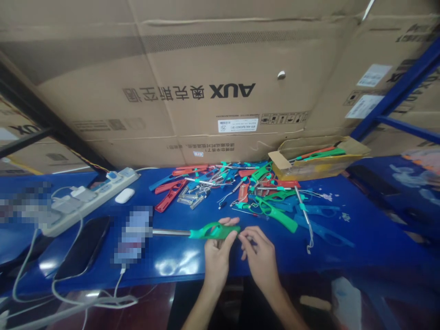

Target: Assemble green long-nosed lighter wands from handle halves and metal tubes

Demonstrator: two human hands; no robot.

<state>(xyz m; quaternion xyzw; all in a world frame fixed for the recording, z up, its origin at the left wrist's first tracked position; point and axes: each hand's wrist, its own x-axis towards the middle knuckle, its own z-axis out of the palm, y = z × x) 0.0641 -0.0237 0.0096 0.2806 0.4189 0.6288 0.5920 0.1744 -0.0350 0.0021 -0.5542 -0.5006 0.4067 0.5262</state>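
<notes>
A green long-necked lighter [209, 231] with a metal tube lies level in my left hand [219, 250], its tube pointing left. My left fingers wrap behind the handle and the thumb presses along its right end. Close to that end is my right hand [259, 252], thumb and forefinger pinched together; whatever is between them is too small to make out. Beyond my hands lies a pile of lighter parts: red handle shells [169, 196], a green shell [280, 215], blue shells [325, 231], metal tubes [302, 201] with wires, and clear small tanks [187, 198].
A small cardboard box [305, 169] with red and green parts stands at the back right. Left on the blue table [178, 266] are a power strip [92, 201] with chargers, a dark phone [83, 247], a blurred-out phone [134, 236] and a white earbud case [124, 196]. Large cartons [192, 55] stand behind.
</notes>
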